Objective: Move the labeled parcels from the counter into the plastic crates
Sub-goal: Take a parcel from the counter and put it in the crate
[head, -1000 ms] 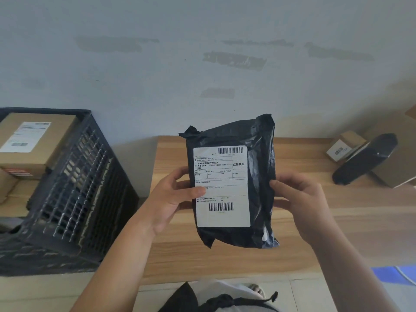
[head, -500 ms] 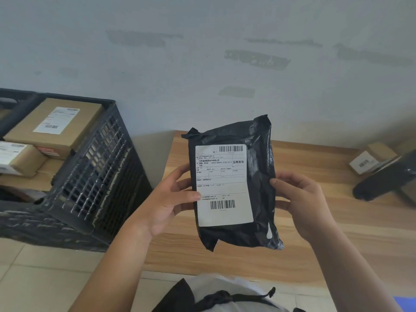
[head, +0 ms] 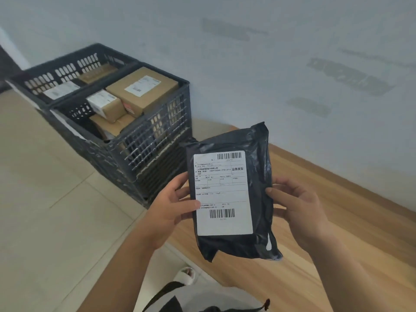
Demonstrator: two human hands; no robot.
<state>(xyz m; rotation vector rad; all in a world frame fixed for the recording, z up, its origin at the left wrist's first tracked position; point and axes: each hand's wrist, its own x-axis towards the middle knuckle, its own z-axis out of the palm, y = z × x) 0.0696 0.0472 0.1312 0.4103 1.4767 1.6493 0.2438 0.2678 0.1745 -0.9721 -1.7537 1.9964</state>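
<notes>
A pale blue-grey wall point(head: 247, 75) fills the space above and behind the grip, its paint marked with several darker grey rectangular patches point(head: 351, 75), most of them up and to the right. The wall meets the light wood-grain counter point(head: 337, 255) along a line that slants down to the right. Left of the grip and below it lies a floor of large beige tiles point(head: 45, 210) with thin pale grout lines. The light is soft and even, without hard shadows. The far upper left corner is dark and blurred.
</notes>
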